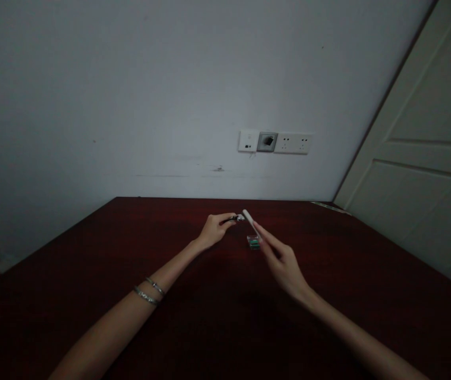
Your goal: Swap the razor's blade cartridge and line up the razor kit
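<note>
My left hand (212, 232) is closed in a pinch on a small dark object with a shiny, whitish end (241, 217); its kind is too small to make out. Between the fingers of my right hand (283, 261) is a slim white bar with a rounded tip (248, 215), tilted up toward the left. Its tip is close beside the whitish end; whether the two touch I cannot tell. Just below the bar, a small clear box (252, 245) with green things in it rests on the table, partly covered by my right fingers.
The dark red table (186, 327) runs back to a pale wall (170, 95) with several socket plates (292, 143). At the right stands a white panelled door (419, 153). A thin light strip (330, 207) lies along the table's far right edge.
</note>
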{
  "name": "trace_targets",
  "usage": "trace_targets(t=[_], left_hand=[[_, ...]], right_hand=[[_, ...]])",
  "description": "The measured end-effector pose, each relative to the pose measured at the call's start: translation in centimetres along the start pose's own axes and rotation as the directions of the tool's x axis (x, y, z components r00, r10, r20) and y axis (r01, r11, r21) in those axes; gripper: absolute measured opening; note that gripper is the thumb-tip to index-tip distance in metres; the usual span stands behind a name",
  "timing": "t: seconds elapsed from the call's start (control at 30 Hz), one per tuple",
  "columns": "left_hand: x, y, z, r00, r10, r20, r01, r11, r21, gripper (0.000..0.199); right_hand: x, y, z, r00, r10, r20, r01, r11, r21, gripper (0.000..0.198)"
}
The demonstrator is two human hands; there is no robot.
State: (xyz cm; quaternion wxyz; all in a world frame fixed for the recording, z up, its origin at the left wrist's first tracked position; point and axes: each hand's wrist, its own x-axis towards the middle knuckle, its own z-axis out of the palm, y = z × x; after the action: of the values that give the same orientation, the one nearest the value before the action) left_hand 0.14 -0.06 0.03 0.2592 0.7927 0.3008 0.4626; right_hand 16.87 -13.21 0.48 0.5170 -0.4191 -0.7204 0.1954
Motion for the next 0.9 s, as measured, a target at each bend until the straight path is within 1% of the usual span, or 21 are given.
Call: trace_targets(t=[0.03, 0.07, 0.13, 0.17, 0.2, 0.27, 0.3, 0.33, 0.4, 0.5, 0.6, 0.67, 0.77, 0.9], left_hand=[[0.1, 0.0, 0.0, 1.000, -0.003, 0.004, 0.003, 1.000, -0.012, 0.025], [0.1, 0.0, 0.0, 1.000, -0.013, 0.003, 0.013, 1.000, -0.025, 0.025], [0.1, 0.1, 0.0, 0.998, -0.054, -0.015, 0.053, 0.997, -0.061, 0.022], [0.0, 0.2, 0.0, 0.996, -0.087, -0.018, 0.085, 0.992, -0.093, 0.020], [-0.1, 0.3, 0.1, 0.992, -0.125, -0.009, 0.122, 0.983, -0.136, 0.018], [-0.6, 0.5, 0.5, 0.977, -0.206, 0.051, 0.212, 0.948, -0.237, 0.015], [-1.0, 0.7, 0.8, 0.966, -0.241, 0.097, 0.259, 0.924, -0.283, 0.014], [-1.4, 0.9, 1.1, 0.951, -0.274, 0.144, 0.307, 0.898, -0.315, 0.015], [-2.0, 1.4, 1.7, 0.915, -0.334, 0.225, 0.395, 0.853, -0.341, 0.017], [-2.6, 2.4, 2.1, 0.870, -0.406, 0.280, 0.487, 0.798, -0.354, 0.020], [-2.6, 3.1, 1.7, 0.856, -0.429, 0.287, 0.512, 0.779, -0.361, 0.017], [-2.5, 3.3, 1.3, 0.849, -0.456, 0.267, 0.526, 0.773, -0.353, 0.014], [-2.4, 3.1, 1.0, 0.840, -0.486, 0.243, 0.543, 0.771, -0.333, 0.012], [-2.4, 3.2, 1.6, 0.849, -0.452, 0.273, 0.526, 0.777, -0.347, 0.016]], right_hand=[[-0.1, 0.0, 0.1, 1.000, -0.014, 0.003, 0.014, 1.000, -0.012, 0.041], [-0.3, 0.1, 0.2, 0.998, -0.038, 0.050, 0.040, 0.999, -0.027, 0.041], [-0.3, 0.3, 0.2, 0.980, -0.098, 0.176, 0.111, 0.991, -0.070, 0.041], [0.0, 0.5, -0.1, 0.972, -0.124, 0.200, 0.146, 0.984, -0.101, 0.042], [0.3, 0.8, -0.4, 0.972, -0.143, 0.186, 0.171, 0.975, -0.145, 0.042], [1.6, 1.6, -1.4, 0.981, -0.171, 0.090, 0.189, 0.947, -0.261, 0.043], [2.2, 2.1, -1.9, 0.982, -0.175, 0.069, 0.188, 0.925, -0.331, 0.043], [2.9, 2.6, -2.4, 0.981, -0.178, 0.079, 0.194, 0.896, -0.399, 0.044], [3.9, 3.5, -3.0, 0.975, -0.175, 0.135, 0.220, 0.832, -0.509, 0.045], [4.2, 4.3, -3.3, 0.959, -0.163, 0.232, 0.274, 0.736, -0.619, 0.049], [3.9, 5.0, -3.9, 0.953, -0.144, 0.268, 0.295, 0.652, -0.699, 0.052], [3.8, 5.5, -4.5, 0.955, -0.133, 0.264, 0.288, 0.630, -0.721, 0.051], [4.1, 5.4, -4.7, 0.959, -0.140, 0.247, 0.278, 0.646, -0.711, 0.051], [4.9, 4.6, -3.8, 0.943, -0.176, 0.282, 0.325, 0.663, -0.675, 0.051]])
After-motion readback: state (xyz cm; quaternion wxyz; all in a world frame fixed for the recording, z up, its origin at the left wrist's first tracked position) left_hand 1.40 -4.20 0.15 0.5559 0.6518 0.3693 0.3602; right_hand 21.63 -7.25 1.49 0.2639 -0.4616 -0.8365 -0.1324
